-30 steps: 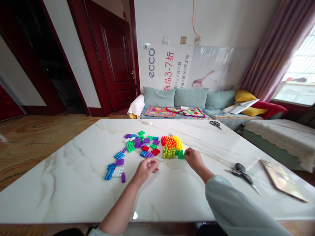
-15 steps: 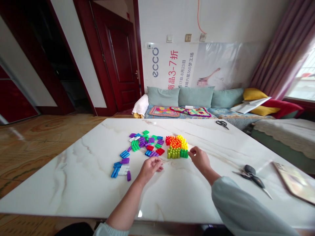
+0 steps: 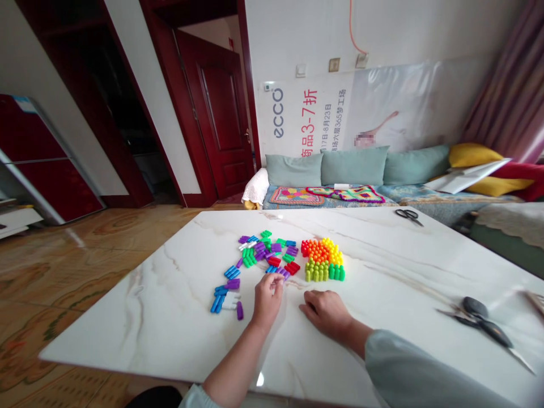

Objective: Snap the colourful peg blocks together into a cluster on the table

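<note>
My left hand (image 3: 268, 299) is closed, its fingers curled just in front of a purple cluster of small plastic pegs (image 3: 283, 273). Whatever its fingertips might hold cannot be made out. Resting low over the table, my right hand (image 3: 326, 309) has its fingers bent under, hiding anything inside. Beyond it stand upright pegs in tight groups: red and orange pegs (image 3: 315, 250), yellow pegs (image 3: 334, 249), olive-green pegs (image 3: 317, 271) and bright green pegs (image 3: 337, 272). Left of these lie loose clusters, among them green pegs (image 3: 249, 257), dark red pegs (image 3: 292, 267), blue pegs (image 3: 218, 300) and white pegs (image 3: 230, 300).
On the marble-patterned white table (image 3: 161, 317), black-handled scissors (image 3: 476, 320) lie at the right beside another dark-handled tool. Smaller black scissors (image 3: 408, 215) rest near the far edge. Behind the table is a sofa with green cushions (image 3: 355, 165).
My right hand has moved left and nearer to me, away from the bright green pegs. My left hand stays near the purple pegs. The camera view has turned slightly left.
</note>
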### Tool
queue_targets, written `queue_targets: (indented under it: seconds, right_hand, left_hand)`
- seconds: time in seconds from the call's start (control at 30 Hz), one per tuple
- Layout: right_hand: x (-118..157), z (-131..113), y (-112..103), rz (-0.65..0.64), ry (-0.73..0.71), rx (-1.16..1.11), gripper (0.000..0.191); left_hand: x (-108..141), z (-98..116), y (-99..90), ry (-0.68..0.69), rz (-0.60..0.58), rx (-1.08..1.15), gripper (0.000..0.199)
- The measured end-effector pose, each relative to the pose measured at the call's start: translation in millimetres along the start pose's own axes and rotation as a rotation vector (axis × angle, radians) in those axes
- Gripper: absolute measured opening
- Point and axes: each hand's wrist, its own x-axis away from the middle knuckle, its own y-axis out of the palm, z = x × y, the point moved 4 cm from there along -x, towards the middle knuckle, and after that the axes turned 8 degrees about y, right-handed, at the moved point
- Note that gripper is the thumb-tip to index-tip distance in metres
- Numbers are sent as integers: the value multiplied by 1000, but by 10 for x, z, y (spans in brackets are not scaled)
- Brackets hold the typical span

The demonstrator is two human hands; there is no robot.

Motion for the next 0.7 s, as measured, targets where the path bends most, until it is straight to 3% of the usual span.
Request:
queue_targets:
  seconds: [0.13, 0.2, 0.37, 0.53, 0.7]
  right_hand:
    - [1, 14, 12, -4, -39, 15, 27]
    - [-5, 31, 18, -9, -38, 9, 27]
    - [-17, 59, 48, -29, -41, -27, 26]
    - [-25, 85, 76, -25, -55, -24, 26]
    - [-26, 93, 84, -6, -60, -15, 26]
  left_hand:
    - [-279, -38, -179, 161, -46, -333, 23]
    - [-512, -176, -344, 132, -65, -561, 26]
    - [-985, -622, -673, 51, -132, -695, 32]
    - [-1041, -893, -666, 43, -240, -733, 35]
    - [-979, -912, -665, 51, -273, -756, 39]
